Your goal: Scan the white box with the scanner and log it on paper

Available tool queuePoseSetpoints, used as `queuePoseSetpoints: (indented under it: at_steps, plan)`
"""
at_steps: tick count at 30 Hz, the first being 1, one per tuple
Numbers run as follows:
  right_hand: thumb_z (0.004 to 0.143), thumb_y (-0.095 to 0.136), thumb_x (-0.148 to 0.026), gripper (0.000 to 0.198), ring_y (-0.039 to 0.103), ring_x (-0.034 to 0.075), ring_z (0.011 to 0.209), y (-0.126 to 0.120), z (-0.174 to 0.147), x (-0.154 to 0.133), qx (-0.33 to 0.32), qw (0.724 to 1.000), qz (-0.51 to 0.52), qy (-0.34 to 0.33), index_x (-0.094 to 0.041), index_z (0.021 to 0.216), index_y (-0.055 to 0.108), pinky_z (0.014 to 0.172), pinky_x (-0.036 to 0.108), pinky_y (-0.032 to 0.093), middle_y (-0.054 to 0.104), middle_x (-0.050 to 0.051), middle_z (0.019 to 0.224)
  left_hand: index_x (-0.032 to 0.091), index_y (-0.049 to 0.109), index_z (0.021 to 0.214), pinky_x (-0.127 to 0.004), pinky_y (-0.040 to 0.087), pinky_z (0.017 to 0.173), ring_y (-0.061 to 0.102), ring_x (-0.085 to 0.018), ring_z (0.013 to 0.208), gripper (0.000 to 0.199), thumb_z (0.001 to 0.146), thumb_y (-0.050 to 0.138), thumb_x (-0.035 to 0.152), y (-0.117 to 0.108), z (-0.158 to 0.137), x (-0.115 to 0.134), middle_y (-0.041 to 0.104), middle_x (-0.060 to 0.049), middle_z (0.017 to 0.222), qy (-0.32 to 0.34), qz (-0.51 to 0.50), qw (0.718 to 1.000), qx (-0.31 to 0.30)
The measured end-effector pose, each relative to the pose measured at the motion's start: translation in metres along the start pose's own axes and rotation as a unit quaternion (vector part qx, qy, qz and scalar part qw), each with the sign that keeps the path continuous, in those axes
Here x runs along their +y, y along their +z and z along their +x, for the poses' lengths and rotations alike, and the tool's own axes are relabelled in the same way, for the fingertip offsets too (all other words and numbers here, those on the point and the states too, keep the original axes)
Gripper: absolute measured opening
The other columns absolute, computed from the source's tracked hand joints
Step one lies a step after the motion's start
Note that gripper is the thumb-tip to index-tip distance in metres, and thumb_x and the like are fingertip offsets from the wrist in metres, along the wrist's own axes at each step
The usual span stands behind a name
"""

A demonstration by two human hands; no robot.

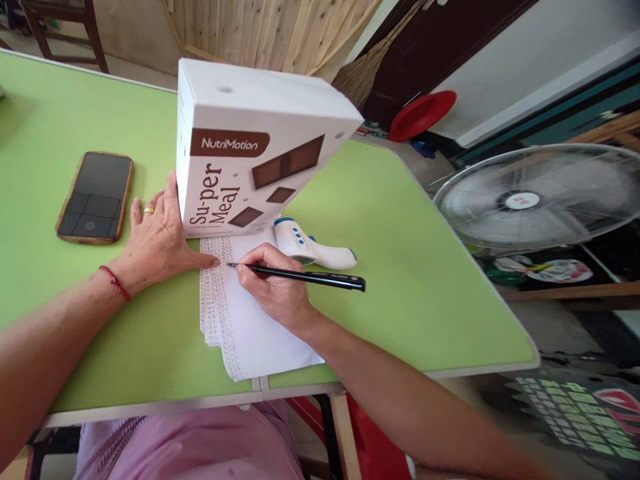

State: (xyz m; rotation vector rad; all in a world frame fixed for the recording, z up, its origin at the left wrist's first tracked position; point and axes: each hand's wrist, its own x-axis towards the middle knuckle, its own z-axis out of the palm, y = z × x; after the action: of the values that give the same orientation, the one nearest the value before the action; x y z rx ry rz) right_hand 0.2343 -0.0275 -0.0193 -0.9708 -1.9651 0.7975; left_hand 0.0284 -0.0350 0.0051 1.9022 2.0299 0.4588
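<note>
In the head view, my right hand (275,283) grips a black pen (320,279), its tip on or just over the top sheet of a stack of white paper (280,340). Rows of small handwriting run along the left side of the sheets. My left hand (160,233) lies with fingers spread, its thumb on the paper and its fingertips against the lower left of a white NutriMotion box (230,173). The box stands upright on the far part of the paper. A white and blue infrared thermometer (310,247) lies just beyond my right hand.
A phone in a brown case (95,197) lies on the green table (400,307), left of my left hand. Past the table's right edge stands a fan (525,200). A red basin (423,115) and a straw broom (367,70) are behind.
</note>
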Motion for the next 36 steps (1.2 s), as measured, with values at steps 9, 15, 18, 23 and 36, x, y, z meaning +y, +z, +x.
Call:
queuePoseSetpoints:
  at_steps: [9,15,18,23,36]
  plan:
    - [0.079,0.057,-0.024,0.012,0.040,0.006,0.047,0.0012,-0.0006,-0.0004,-0.010,1.000,0.002,0.015,-0.020,0.068,0.053,0.045,0.019,0.034,0.052,-0.006,0.055,0.011,0.023,0.158,-0.068,0.010,0.126,0.031,-0.047,0.147,0.129,0.056,0.085,0.063,0.0002,0.0006,-0.0005,0.038,-0.026,0.154,0.004,-0.004,1.000,0.002]
    - [0.080,0.058,-0.026,0.014,0.041,0.007,0.047,0.0004,-0.0003,-0.0011,-0.003,1.000,-0.005,0.020,-0.020,0.068,0.054,0.045,0.020,0.035,0.053,-0.005,0.055,0.008,0.025,0.157,-0.067,0.010,0.126,0.031,-0.047,0.148,0.128,0.057,0.086,0.061,-0.0008,0.0003,0.0012,0.037,-0.027,0.154,-0.005,0.004,1.000,-0.007]
    - [0.080,0.057,-0.024,0.014,0.042,0.006,0.047,0.0003,0.0000,-0.0014,0.003,1.000,-0.009,0.008,-0.020,0.067,0.053,0.046,0.019,0.036,0.054,-0.005,0.055,0.009,0.026,0.156,-0.066,0.010,0.126,0.030,-0.047,0.148,0.126,0.058,0.085,0.061,-0.0006,0.0002,0.0003,0.036,-0.026,0.155,-0.001,0.004,1.000,-0.003]
    - [0.081,0.058,-0.022,0.013,0.044,0.006,0.047,-0.0012,-0.0005,-0.0008,0.013,1.000,-0.007,-0.011,-0.020,0.069,0.053,0.046,0.019,0.037,0.054,-0.006,0.056,0.011,0.026,0.156,-0.068,0.011,0.125,0.030,-0.047,0.149,0.125,0.058,0.084,0.063,0.0000,0.0004,-0.0019,0.036,-0.026,0.156,0.010,-0.004,1.000,0.002]
    - [0.079,0.058,-0.025,0.013,0.042,0.007,0.048,-0.0002,-0.0002,-0.0001,0.001,1.000,-0.010,0.025,-0.021,0.069,0.052,0.046,0.020,0.036,0.052,-0.005,0.056,0.014,0.025,0.156,-0.070,0.010,0.125,0.031,-0.048,0.148,0.126,0.057,0.085,0.063,0.0000,0.0003,-0.0019,0.038,-0.026,0.154,0.014,-0.019,1.000,0.008]
